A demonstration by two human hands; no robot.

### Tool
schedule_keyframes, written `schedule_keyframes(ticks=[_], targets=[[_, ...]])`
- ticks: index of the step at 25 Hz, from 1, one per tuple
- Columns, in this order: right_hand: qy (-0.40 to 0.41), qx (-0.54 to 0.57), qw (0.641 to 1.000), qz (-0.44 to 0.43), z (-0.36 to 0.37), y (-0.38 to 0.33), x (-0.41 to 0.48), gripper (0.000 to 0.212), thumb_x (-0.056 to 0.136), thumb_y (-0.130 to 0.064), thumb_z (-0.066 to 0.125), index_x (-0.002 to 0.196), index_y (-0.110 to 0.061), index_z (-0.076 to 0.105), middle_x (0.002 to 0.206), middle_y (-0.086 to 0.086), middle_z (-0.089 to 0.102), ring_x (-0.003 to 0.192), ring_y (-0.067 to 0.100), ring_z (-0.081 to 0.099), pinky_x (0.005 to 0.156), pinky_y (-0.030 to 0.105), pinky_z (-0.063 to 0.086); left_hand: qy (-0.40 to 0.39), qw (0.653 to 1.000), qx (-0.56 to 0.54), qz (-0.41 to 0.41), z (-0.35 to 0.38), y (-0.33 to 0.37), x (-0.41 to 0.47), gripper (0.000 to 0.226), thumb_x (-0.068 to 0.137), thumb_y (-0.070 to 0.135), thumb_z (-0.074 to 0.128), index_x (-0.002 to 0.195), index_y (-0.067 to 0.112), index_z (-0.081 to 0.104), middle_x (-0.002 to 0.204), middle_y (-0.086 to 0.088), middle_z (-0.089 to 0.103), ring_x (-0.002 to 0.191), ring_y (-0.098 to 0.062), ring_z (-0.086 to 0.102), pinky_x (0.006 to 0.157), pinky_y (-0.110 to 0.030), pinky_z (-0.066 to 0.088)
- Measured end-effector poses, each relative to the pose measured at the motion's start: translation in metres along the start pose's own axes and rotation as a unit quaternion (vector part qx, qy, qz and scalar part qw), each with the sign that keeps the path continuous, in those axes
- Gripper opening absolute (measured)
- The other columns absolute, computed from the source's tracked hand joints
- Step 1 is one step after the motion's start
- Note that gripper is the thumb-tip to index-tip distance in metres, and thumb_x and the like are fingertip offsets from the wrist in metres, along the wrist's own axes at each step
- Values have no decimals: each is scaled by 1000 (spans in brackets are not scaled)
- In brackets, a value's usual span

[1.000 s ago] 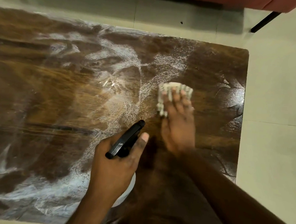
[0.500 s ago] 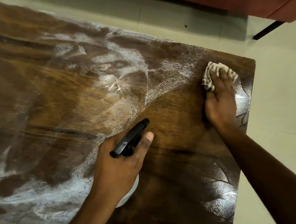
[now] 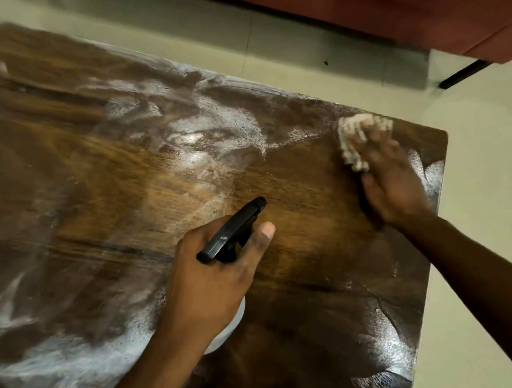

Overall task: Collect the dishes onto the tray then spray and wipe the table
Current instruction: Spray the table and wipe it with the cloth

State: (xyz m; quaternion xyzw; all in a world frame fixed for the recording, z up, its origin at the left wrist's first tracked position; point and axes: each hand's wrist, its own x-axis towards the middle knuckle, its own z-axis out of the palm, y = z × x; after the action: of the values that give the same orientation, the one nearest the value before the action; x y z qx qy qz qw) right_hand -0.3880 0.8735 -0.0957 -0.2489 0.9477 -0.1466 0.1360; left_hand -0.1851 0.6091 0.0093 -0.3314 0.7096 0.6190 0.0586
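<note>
Leftward slides the right hand (image 3: pixel 393 183), fingers pressing the cloth (image 3: pixel 355 139); left hand (image 3: pixel 214 280) grips the spray bottle (image 3: pixel 232 231); streaks may dry on the table (image 3: pixel 70 199).

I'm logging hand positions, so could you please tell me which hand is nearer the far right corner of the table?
Right. The right hand presses the crumpled pale cloth beside that corner of the dark wooden table; the left hand holds the black-topped spray bottle mid-table.
</note>
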Motion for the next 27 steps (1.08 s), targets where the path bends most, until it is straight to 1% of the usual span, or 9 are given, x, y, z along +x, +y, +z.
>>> schedule_keyframes(ticks=[3, 5, 8, 12, 16, 20, 23, 25, 27], targets=[[144, 127, 940, 281, -6, -15, 42, 75, 90, -29, 35, 164, -21, 42, 177, 9, 25, 165, 31, 16, 133, 52, 17, -7, 1000, -8, -13, 2, 3, 2, 7, 83, 42, 81, 79, 39, 76, 58, 9, 63, 57, -5, 65, 60, -8, 48], [132, 149, 937, 286, 7, -58, 61, 72, 93, -24, 39, 164, -18, 41, 176, 11, 26, 166, 30, 15, 135, 50, 12, 0, 1000, 6, -3, 3, 3, 4, 7, 84, 44, 80, 82, 41, 74, 56, 7, 60, 56, -6, 63, 59, -11, 47], [-19, 49, 999, -7, 34, -125, 45, 67, 101, -19, 43, 167, -25, 32, 178, 8, 20, 167, 28, 7, 135, 56, 7, 7, 1000, 28, 7, 7, 4, 6, 21, 82, 51, 78, 82, 31, 72, 66, -11, 60, 60, -17, 62, 60, -23, 50], [-190, -63, 932, -301, 26, -82, 29, 75, 101, -21, 42, 169, -41, 17, 181, -5, 7, 167, 23, 1, 134, 51, 8, -6, 999, 47, -2, 9, 5, 4, 32, 81, 54, 76, 79, 23, 70, 67, -18, 56, 63, -26, 60, 61, -30, 49], [-14, -4, 1000, 25, -8, 32, -9, 65, 100, -33, 37, 164, -44, 29, 177, -2, 23, 164, 25, 19, 134, 49, 17, -11, 999, 53, -3, 8, 2, -4, 30, 80, 54, 76, 80, 25, 70, 70, -18, 53, 61, -26, 58, 59, -26, 48], [140, 53, 953, 264, 6, 35, -73, 73, 96, -25, 33, 169, -31, 28, 179, 3, 19, 166, 25, 13, 134, 51, 18, -28, 998, 48, -22, 4, -7, -21, 24, 78, 56, 77, 79, 33, 72, 59, -9, 51, 51, -14, 56, 57, -30, 48], [69, 17, 988, 140, 58, -37, -127, 72, 95, -24, 38, 167, -22, 34, 177, 11, 25, 165, 32, 17, 134, 51, 13, -26, 996, 41, -78, -2, -14, -39, 19, 73, 60, 77, 81, 43, 75, 53, 8, 57, 50, -7, 59, 60, -30, 48], [-34, 3, 996, -84, 90, -81, -176, 72, 92, -32, 51, 162, -22, 40, 173, 10, 35, 162, 37, 25, 134, 49, 11, -38, 994, 63, -86, -9, -18, -54, 21, 75, 61, 75, 82, 41, 75, 54, 17, 59, 53, -1, 60, 58, -19, 44], [-133, -95, 924, -345, 96, -90, -228, 89, 86, -45, 63, 167, -25, 32, 176, 3, 28, 165, 32, 20, 133, 49, 13, -46, 992, 80, -82, -19, -22, -69, 19, 78, 55, 74, 84, 37, 72, 53, 22, 58, 55, 3, 60, 53, -12, 43]])
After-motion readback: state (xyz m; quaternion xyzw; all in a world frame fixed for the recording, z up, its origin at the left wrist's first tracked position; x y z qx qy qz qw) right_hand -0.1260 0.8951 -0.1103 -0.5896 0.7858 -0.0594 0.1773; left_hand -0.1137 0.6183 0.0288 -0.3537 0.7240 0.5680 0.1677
